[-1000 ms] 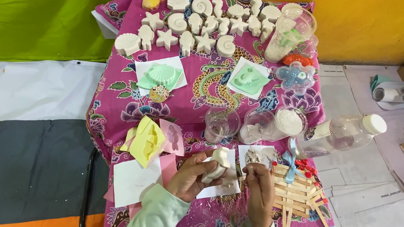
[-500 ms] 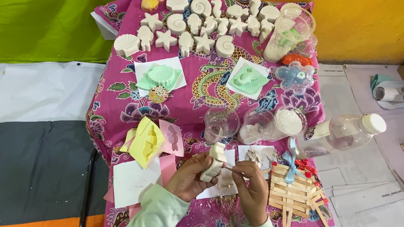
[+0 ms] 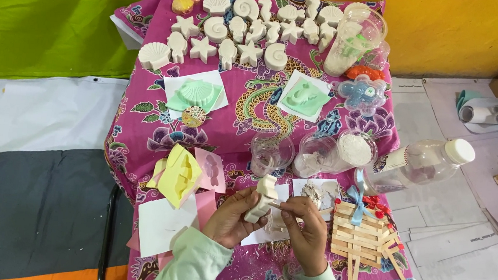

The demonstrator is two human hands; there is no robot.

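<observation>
Left hand gripping plaster figure; right hand pinching stick

**Bright, even light across a sharp frame**

Soft daylight floods the scene, with no single source showing. Colours run saturated on the pink patterned cloth and the green and orange backdrop. Shadows stay faint and short under the white plaster casts. Small highlights glint on the clear plastic bottle. Focus holds edge to edge, with slight wide-angle bowing at the borders.
</observation>
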